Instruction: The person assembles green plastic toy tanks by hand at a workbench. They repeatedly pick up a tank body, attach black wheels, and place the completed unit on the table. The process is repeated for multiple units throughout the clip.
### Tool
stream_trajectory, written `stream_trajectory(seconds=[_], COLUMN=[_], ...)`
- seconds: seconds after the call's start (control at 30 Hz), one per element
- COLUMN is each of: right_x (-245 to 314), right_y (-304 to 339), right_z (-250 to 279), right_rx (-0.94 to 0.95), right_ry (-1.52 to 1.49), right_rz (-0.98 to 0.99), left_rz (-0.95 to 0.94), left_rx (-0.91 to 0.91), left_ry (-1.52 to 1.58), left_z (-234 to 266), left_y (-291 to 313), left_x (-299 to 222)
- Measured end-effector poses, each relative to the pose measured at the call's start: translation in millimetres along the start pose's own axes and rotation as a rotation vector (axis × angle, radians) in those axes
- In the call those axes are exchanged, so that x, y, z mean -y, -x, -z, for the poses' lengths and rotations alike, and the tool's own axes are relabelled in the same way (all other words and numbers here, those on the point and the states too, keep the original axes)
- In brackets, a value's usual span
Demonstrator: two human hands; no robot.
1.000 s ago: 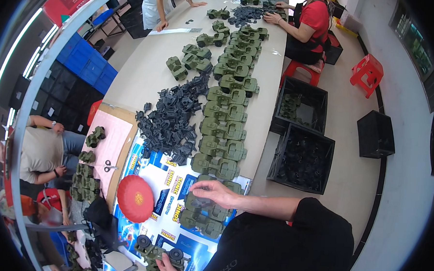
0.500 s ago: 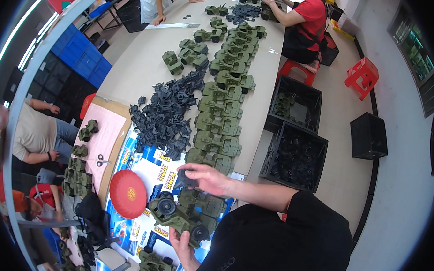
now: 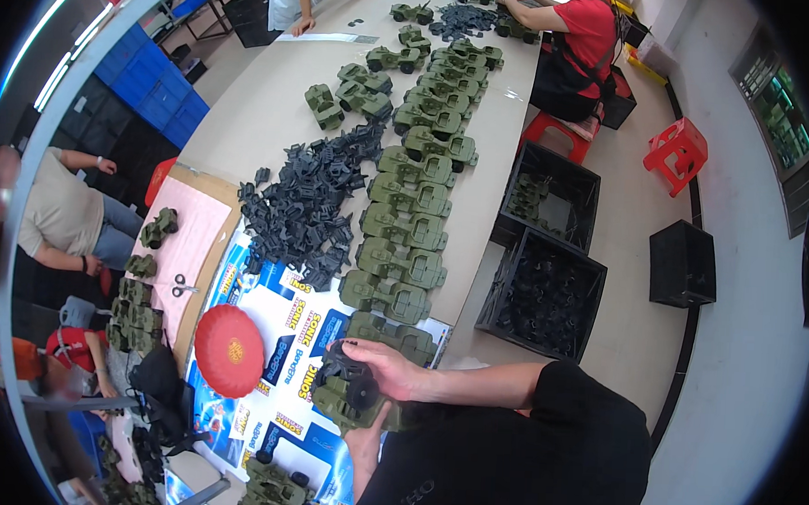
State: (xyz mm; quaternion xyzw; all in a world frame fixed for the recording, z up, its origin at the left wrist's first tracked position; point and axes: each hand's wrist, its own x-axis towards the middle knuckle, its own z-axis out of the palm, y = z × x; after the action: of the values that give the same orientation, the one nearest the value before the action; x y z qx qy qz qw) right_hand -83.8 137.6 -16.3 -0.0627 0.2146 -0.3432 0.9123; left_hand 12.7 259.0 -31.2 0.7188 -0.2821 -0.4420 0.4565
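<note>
Left hand point(image 3: 366, 445) gripping green toy jeep point(image 3: 339, 403) above printed sheet point(image 3: 276, 409), right of red bowl point(image 3: 229, 351); some left fingers hiding beneath. Right hand point(image 3: 388, 369) pinching small black part point(image 3: 339, 362) narrowly at jeep, contact partly hidden. Step seemingly being fitting: work better by bracing jeep firmly, squaring part before pushing, pressing evenly, sparing black wheel point(image 3: 362, 392) any load. Since earlier frame: hands coming together, part meeting jeep instead of hanging apart, jeep turning; black pile point(image 3: 303, 203) staying put.
</note>
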Motion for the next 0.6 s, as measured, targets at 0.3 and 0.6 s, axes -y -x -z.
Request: stream_trajectory(seconds=[0.3, 0.6], right_x=[65.1, 53.7], right_y=[-11.9, -7.7], right_z=[-5.4, -5.8], right_rx=[-0.082, 0.023], right_ry=[0.413, 0.658], right_rz=[0.457, 0.15], left_rz=[0.098, -0.008], left_rx=[0.126, 0.365], left_ry=[0.052, 0.083], left_z=[51.6, 59.1], left_y=[-32.0, -25.5], left_x=[-47.4, -36.5])
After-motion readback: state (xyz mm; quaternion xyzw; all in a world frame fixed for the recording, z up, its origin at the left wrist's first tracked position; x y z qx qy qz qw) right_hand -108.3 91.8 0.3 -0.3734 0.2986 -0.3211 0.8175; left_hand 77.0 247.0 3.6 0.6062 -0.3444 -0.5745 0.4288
